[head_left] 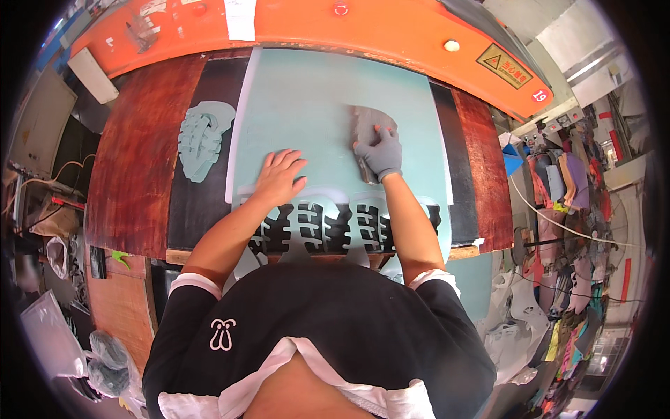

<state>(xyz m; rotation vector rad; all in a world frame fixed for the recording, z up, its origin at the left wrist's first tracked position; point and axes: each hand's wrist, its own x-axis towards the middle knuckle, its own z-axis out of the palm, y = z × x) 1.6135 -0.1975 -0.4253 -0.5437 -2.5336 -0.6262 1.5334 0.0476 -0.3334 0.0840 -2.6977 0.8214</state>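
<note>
A pale green sheet (300,91) lies over the dark board in front of me. My left hand (280,176) is bare and rests on it, palm down with fingers spread. Right of it, my right hand (382,155) wears a grey fingertip-less glove. Its fingers grip a grey-brown cutting die (368,124), slightly blurred, over the sheet; whether the die touches the sheet I cannot tell. Along the sheet's near edge runs a strip of cut-out openings (310,222) with slotted shapes. Left of the sheet sit green cut pieces (204,141), apparently stacked.
An orange machine beam (293,28) spans the far side, with a red button (340,8) and a warning label (504,66). Reddish-brown boards (136,160) flank the dark work surface. Many coloured cut pieces hang at the right (558,181). Plastic bags (112,363) lie at the lower left.
</note>
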